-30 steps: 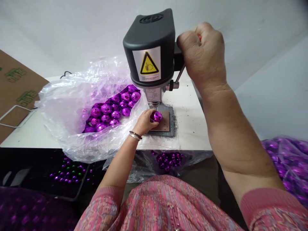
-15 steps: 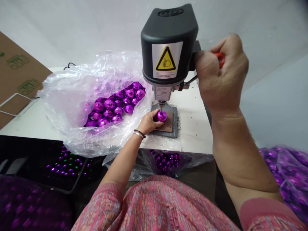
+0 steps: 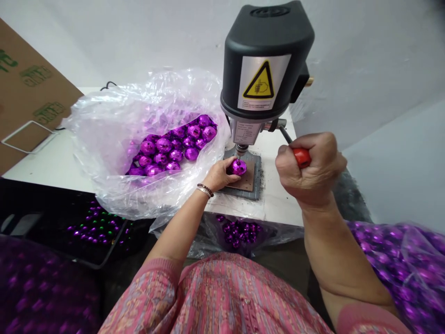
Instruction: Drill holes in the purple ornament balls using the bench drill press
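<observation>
A shiny purple faceted ball rests on the brown board over the grey base of a drill press. My left hand pinches that ball from its left side, thumb and fingers around it. Directly above, the drill chuck is low, its bit at the top of the ball; whether it has entered I cannot tell. My right hand is closed around the red knob of the press's lever, right of the machine.
A clear plastic bag of similar purple balls lies open on the white table. A cardboard box leans at far left. More purple balls hang in a bag below the table edge, with another full bag at right.
My right hand has come down, swinging the lever lower, and the chuck has dropped toward the ball. My left hand keeps its pinch. The whole view has shifted slightly.
</observation>
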`<state>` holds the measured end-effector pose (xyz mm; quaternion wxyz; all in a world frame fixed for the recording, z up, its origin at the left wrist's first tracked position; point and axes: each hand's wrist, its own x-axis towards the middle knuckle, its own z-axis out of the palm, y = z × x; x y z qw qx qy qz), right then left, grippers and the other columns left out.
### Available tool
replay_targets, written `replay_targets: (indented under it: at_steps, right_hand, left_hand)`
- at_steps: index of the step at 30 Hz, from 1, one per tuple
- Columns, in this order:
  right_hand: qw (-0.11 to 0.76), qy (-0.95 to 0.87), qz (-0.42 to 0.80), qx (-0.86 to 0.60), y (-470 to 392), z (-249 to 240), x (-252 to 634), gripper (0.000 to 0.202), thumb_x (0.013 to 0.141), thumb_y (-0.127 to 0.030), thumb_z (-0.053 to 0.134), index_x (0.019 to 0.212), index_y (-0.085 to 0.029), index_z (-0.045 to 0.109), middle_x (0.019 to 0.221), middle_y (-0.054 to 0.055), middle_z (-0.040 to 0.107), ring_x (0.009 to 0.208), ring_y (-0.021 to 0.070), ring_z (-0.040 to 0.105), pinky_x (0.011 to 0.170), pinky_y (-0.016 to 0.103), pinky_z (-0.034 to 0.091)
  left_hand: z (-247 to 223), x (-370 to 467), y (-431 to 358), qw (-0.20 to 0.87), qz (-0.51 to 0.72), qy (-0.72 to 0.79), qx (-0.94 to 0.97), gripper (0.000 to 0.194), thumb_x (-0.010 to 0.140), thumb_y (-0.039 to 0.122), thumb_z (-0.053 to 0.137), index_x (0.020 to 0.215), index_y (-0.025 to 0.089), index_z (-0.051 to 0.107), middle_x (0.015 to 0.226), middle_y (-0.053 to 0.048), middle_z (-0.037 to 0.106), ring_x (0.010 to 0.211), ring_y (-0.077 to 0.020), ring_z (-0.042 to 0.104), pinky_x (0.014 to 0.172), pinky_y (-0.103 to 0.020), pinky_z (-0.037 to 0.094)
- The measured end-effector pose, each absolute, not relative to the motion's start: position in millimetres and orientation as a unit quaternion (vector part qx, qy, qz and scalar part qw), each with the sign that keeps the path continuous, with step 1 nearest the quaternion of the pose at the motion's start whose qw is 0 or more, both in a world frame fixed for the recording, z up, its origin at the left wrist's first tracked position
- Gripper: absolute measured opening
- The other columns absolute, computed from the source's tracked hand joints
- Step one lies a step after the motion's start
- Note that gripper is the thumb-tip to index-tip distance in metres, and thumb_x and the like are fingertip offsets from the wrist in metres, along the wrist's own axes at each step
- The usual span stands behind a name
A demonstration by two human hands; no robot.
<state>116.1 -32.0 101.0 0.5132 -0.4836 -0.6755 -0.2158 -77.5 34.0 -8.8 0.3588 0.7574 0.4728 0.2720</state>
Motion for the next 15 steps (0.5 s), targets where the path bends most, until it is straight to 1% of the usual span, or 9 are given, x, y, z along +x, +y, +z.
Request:
replay_targets:
  at_steps: [5,10,15]
  right_hand:
    - [0.545,-0.666,-0.282,-0.424,-28,90,114,0.006,0.085,-0.021,0.056,0.087,-0.019,0.051,0.073,-0.002,0.055,0.063,0.0075,0.049,0.059,0.023,0.038]
    - [0.566,-0.644,-0.283,-0.429,-26,77,107,0.005,0.086,-0.019,0.055,0.089,-0.019,0.051,0.074,-0.001,0.054,0.066,0.0082,0.050,0.063,0.023,0.040]
    - [0.611,-0.608,-0.268,-0.430,-24,71,99,0.005,0.087,-0.017,0.052,0.089,-0.019,0.048,0.072,-0.002,0.049,0.066,0.0067,0.047,0.063,0.021,0.041]
  left_hand:
    - [-8,-78,33,0.344,0.267,0.490,0.755,0.067,0.072,0.023,0.077,0.136,0.013,0.060,0.119,-0.007,0.073,0.107,-0.0221,0.067,0.097,-0.031,0.050]
    - [-8,-79,33,0.334,0.260,0.484,0.765,0.065,0.072,0.022,0.078,0.134,0.017,0.062,0.118,-0.005,0.074,0.106,-0.0229,0.067,0.097,-0.032,0.050]
    - [-11,-80,35,0.335,0.263,0.483,0.765,0.068,0.072,0.021,0.078,0.137,0.016,0.059,0.125,-0.007,0.072,0.112,-0.0240,0.066,0.100,-0.033,0.049]
